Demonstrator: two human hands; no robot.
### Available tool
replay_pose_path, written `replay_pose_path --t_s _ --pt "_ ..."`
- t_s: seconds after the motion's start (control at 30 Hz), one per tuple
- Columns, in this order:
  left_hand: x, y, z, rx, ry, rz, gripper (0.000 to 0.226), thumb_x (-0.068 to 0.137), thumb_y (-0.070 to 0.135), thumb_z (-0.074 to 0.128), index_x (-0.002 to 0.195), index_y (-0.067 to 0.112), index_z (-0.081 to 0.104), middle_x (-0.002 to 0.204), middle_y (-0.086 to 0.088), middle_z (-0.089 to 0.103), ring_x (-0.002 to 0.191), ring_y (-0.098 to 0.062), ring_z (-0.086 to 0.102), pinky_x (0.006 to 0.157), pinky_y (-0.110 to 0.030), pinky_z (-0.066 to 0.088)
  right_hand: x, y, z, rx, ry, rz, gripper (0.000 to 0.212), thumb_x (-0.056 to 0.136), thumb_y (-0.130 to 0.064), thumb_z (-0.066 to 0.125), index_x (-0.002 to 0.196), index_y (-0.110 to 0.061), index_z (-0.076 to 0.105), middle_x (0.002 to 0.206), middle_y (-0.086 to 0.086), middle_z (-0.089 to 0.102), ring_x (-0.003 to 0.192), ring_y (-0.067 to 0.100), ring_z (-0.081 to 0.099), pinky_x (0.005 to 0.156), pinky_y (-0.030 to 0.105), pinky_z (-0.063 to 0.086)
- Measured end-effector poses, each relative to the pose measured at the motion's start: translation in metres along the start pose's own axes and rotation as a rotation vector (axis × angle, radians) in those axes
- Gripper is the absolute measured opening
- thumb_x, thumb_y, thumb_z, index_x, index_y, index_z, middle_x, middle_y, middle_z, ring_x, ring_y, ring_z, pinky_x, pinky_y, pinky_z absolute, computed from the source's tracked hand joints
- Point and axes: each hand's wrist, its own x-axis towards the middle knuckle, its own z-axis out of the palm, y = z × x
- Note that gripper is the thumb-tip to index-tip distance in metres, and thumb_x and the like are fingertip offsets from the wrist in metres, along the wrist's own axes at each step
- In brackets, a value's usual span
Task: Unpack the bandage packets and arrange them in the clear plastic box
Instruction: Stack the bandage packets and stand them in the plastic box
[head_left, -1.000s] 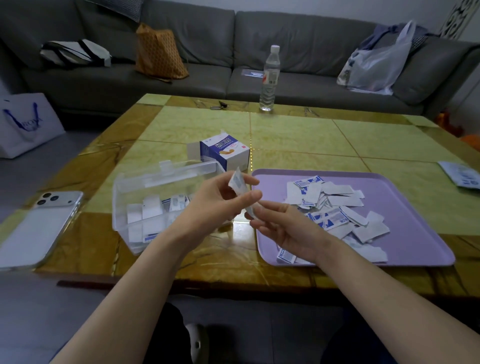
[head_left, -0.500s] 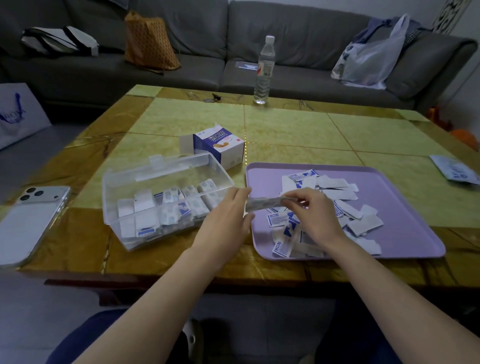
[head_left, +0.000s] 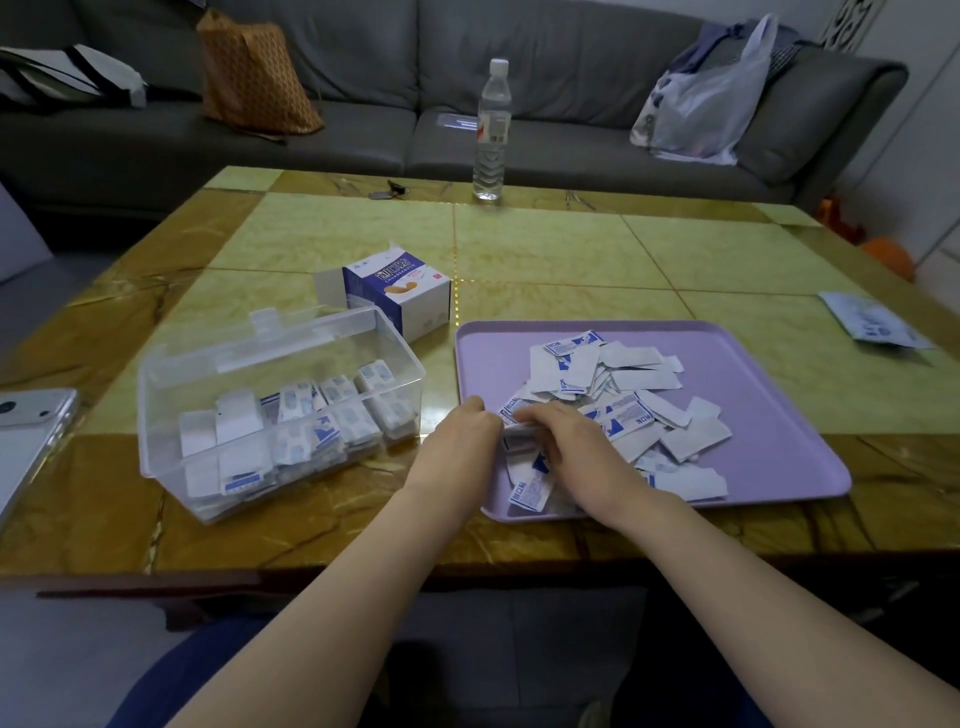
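A purple tray (head_left: 779, 395) lies on the table's right half with a heap of white and blue bandage packets (head_left: 623, 384) on it. Left of it stands a clear plastic box (head_left: 171, 384) with several packets standing in rows inside. My left hand (head_left: 460, 441) and my right hand (head_left: 569, 441) meet over the tray's near left corner. Between them they pinch a small stack of packets (head_left: 511, 415), fingers curled on its ends. The stack's lower side is hidden by my fingers.
An opened blue and white bandage carton (head_left: 397, 293) stands behind the box. A white phone (head_left: 26, 441) lies at the left table edge, a water bottle (head_left: 491, 130) at the far edge, a leaflet (head_left: 872, 325) at the right. A grey sofa with bags is beyond.
Both hands came down from above the table's front to the tray's near left corner, with the packets still pinched between them. The view tilted down slightly.
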Motion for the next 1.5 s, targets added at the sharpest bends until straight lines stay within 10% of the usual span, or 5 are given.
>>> replay_pose_path --t_s 0.33,0.5,0.73,1.17,1.5 --pt "-0.007 0.007 -0.024 0.034 0.269 0.050 0.015 0.092 0.004 0.044 0.101 0.016 0.047 0.097 -0.002 0.053 0.084 -0.020 0.048 0.062 -0.026 0.032 -0.006 -0.005 -0.008 -0.006 0.163 -0.059 0.018 0.097 -0.009 0.042 0.101 -0.016 0.058 0.091 0.000 0.061 0.086 0.017 0.055 0.077 0.036 0.045" --pt "-0.021 0.002 -0.044 -0.145 0.483 0.081 0.011 0.098 0.016 0.041 0.097 0.011 0.051 0.090 -0.004 0.058 0.075 -0.023 0.053 0.061 -0.034 0.042 -0.013 -0.034 -0.011 0.158 0.219 -0.132 0.025 0.099 -0.013 0.039 0.114 -0.013 0.058 0.090 -0.008 0.060 0.084 -0.010 0.056 0.073 0.002 0.038" --pt "-0.038 -0.023 -0.061 -0.181 0.578 0.103 0.008 0.095 0.011 0.046 0.098 0.012 0.054 0.091 -0.003 0.059 0.079 -0.023 0.051 0.060 -0.031 0.034 -0.002 -0.075 -0.017 0.149 0.349 -0.189 0.018 0.094 -0.010 0.051 0.104 -0.016 0.064 0.079 -0.008 0.066 0.070 0.001 0.059 0.060 0.009 0.042" --pt "-0.078 -0.093 -0.104 -0.290 0.737 0.047 0.013 0.091 0.016 0.047 0.100 0.015 0.056 0.090 0.008 0.054 0.077 -0.009 0.046 0.069 -0.025 0.038 0.040 -0.167 -0.012 0.139 0.100 -0.278 0.013 0.082 -0.012 0.070 0.094 -0.013 0.075 0.072 -0.022 0.061 0.066 -0.016 0.057 0.069 0.002 0.042" --pt "-0.108 -0.157 -0.109 -0.192 0.464 -0.538 0.041 0.095 0.020 0.043 0.136 0.014 0.040 0.136 -0.007 0.042 0.127 -0.029 0.037 0.106 -0.047 0.028 0.091 -0.203 0.028 0.333 -0.184 0.116 0.010 0.080 -0.008 0.071 0.089 -0.003 0.071 0.085 0.006 0.069 0.062 0.009 0.064 0.063 0.017 0.057"
